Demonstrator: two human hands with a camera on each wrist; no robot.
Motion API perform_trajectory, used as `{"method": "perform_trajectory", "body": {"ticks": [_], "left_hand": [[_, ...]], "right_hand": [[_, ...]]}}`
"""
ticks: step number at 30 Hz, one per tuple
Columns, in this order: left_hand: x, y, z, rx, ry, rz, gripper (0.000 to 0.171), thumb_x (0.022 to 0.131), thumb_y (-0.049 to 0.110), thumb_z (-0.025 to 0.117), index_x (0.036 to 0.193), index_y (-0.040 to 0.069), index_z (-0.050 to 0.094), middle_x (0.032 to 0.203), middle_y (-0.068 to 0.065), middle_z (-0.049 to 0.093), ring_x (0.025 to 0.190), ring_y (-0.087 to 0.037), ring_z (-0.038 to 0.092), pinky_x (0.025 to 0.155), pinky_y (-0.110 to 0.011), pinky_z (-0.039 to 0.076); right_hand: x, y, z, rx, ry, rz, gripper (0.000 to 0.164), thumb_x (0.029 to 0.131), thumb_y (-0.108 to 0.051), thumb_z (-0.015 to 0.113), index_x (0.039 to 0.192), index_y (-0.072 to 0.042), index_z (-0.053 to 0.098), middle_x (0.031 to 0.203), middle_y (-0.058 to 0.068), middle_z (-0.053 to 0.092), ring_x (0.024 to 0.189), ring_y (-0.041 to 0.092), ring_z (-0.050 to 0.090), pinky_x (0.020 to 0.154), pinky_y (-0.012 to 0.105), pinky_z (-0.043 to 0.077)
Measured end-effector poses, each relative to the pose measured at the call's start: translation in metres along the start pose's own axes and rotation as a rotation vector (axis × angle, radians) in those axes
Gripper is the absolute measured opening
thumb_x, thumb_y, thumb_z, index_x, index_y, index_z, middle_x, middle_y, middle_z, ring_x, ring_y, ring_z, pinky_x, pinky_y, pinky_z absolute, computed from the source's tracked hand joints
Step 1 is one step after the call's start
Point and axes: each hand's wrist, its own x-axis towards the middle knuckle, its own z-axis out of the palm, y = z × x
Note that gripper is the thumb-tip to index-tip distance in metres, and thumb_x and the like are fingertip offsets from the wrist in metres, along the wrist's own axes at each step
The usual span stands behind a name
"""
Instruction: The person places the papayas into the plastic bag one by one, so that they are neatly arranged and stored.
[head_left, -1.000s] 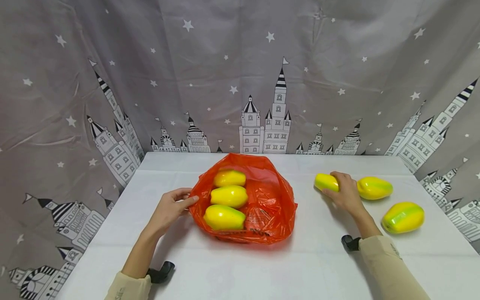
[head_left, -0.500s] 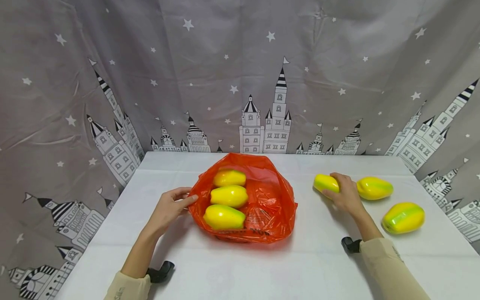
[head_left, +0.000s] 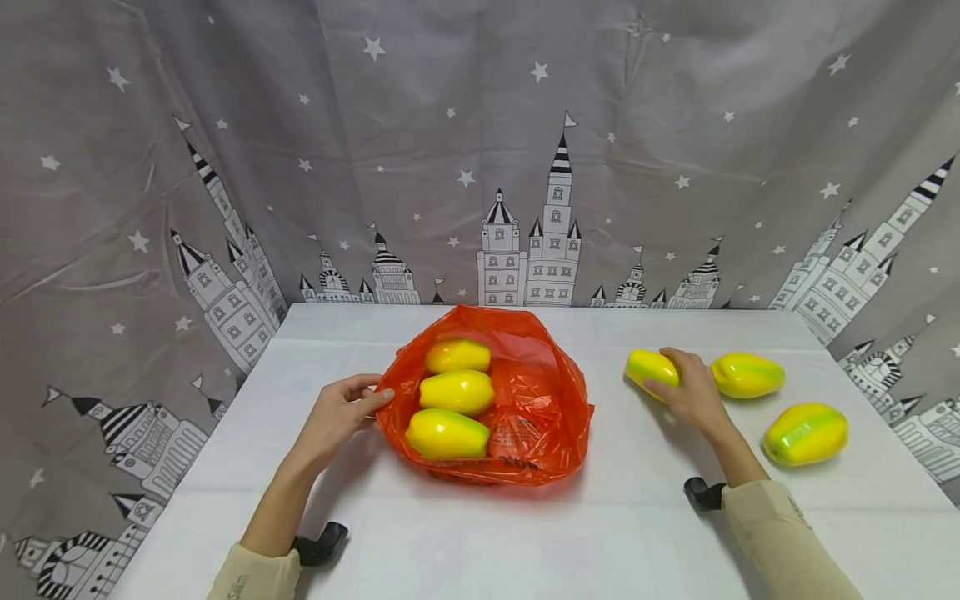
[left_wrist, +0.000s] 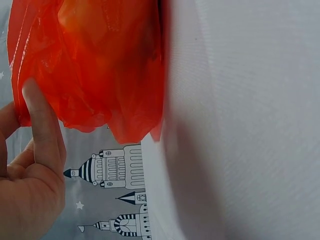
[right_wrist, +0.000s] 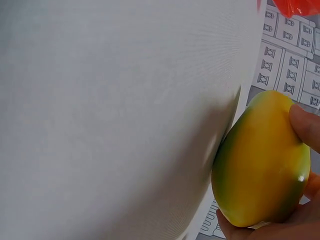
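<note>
A red plastic bag (head_left: pixel 540 433) stands with its mouth wide, and three yellow-green papayas (head_left: pixel 457 392) lie in a column along its left side. My left hand (head_left: pixel 335 419) pinches the bag's left rim; in the left wrist view the thumb (left_wrist: pixel 42 125) lies against the red plastic. To the right of the bag, my right hand (head_left: pixel 693 390) grips another papaya (head_left: pixel 651 372) from above. That papaya (right_wrist: pixel 262 160) appears between thumb and fingers in the right wrist view, close to the tabletop; whether it touches the table I cannot tell.
Two more papayas lie at the right, one papaya (head_left: pixel 748 375) just beyond the right hand and another papaya (head_left: pixel 806 434) nearer the forearm. A white cloth covers the table (head_left: pixel 525 542). Behind it hangs a grey curtain (head_left: pixel 450 125) printed with castles and stars.
The papaya in my right hand has turned slightly and shifted a touch to the left. My left hand keeps its hold on the bag rim, almost still.
</note>
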Motion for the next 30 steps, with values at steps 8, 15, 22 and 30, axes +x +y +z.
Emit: {"method": "perform_trajectory", "body": {"ticks": [8,15,22,30], "left_hand": [[-0.001,0.000,-0.001,-0.012,-0.002,0.002,0.046,0.096,0.021,0.066,0.130,-0.009,0.056,0.088,-0.011,0.061,0.075,-0.016,0.062,0.071,-0.025,0.057],[0.000,0.000,0.001,-0.019,-0.005,0.004,0.047,0.096,0.021,0.066,0.130,-0.010,0.056,0.088,-0.011,0.061,0.073,-0.016,0.062,0.070,-0.026,0.057],[0.001,-0.001,0.000,-0.004,-0.001,0.001,0.046,0.096,0.022,0.066,0.129,-0.009,0.056,0.088,-0.011,0.062,0.074,-0.016,0.062,0.071,-0.025,0.056],[0.001,-0.001,0.000,0.003,0.000,0.000,0.045,0.096,0.021,0.066,0.129,-0.009,0.057,0.089,-0.012,0.062,0.076,-0.017,0.062,0.071,-0.025,0.056]], "right_hand": [[-0.002,-0.001,0.001,-0.001,0.012,-0.037,0.060,0.091,-0.016,0.070,0.137,0.014,0.044,0.134,0.038,0.045,0.124,0.053,0.040,0.105,0.062,0.029],[-0.007,-0.004,0.000,-0.002,0.020,-0.038,0.060,0.091,-0.017,0.069,0.137,0.014,0.044,0.132,0.037,0.048,0.121,0.051,0.044,0.103,0.062,0.033],[-0.012,-0.012,-0.002,0.005,0.020,-0.052,0.061,0.092,-0.021,0.070,0.137,0.012,0.046,0.131,0.034,0.050,0.119,0.049,0.047,0.102,0.061,0.035],[-0.019,-0.019,0.000,0.021,0.023,-0.068,0.062,0.092,-0.024,0.070,0.137,0.010,0.047,0.132,0.033,0.050,0.118,0.047,0.048,0.100,0.062,0.037]]}}
